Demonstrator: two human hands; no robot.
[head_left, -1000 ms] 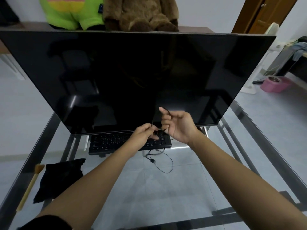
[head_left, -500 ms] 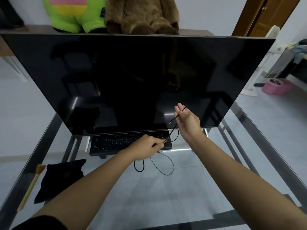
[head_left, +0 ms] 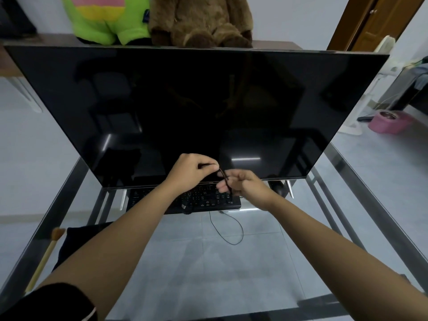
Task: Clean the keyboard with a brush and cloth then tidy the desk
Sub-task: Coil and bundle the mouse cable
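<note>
Since a moment ago the left hand [head_left: 193, 169] has risen from the keyboard [head_left: 203, 199] to pinch the cable [head_left: 223, 174] beside the right hand [head_left: 243, 186], whose grip also closes on it; likely coiling, so tidying; brush [head_left: 49, 249] and cloth [head_left: 76, 237] lie idle at the bench [head_left: 254, 274] left; no containers hold anything.

Glossy monitor [head_left: 185, 100], glass desk [head_left: 196, 274]

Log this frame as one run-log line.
phase: coiling cable | left hand: pinching cable | right hand: holding cable | keyboard: under monitor | brush, cloth: idle on desk
</note>
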